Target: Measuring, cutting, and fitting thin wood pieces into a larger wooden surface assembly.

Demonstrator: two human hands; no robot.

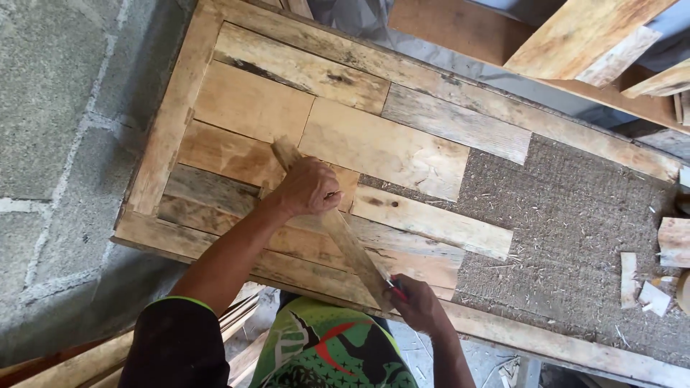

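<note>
- Head view: nearest the camera, we are pinching a red pencil (396,289) in our right hand (419,307), fingers closed tight round it, its tip meeting the lower end of a narrow wooden strip (338,230).
- We are pressing our left hand (307,188) down over that strip, fingers curled over its edge, likely pinning it as a guide for marking.
- We are laying the strip diagonally across a framed panel (172,115) of patchwork boards on the surface; coarse fibre backing (575,215) is showing where boards are missing.
- We are seeing no packages, labels or signs; only offcuts (650,273) are lying at the right.
</note>
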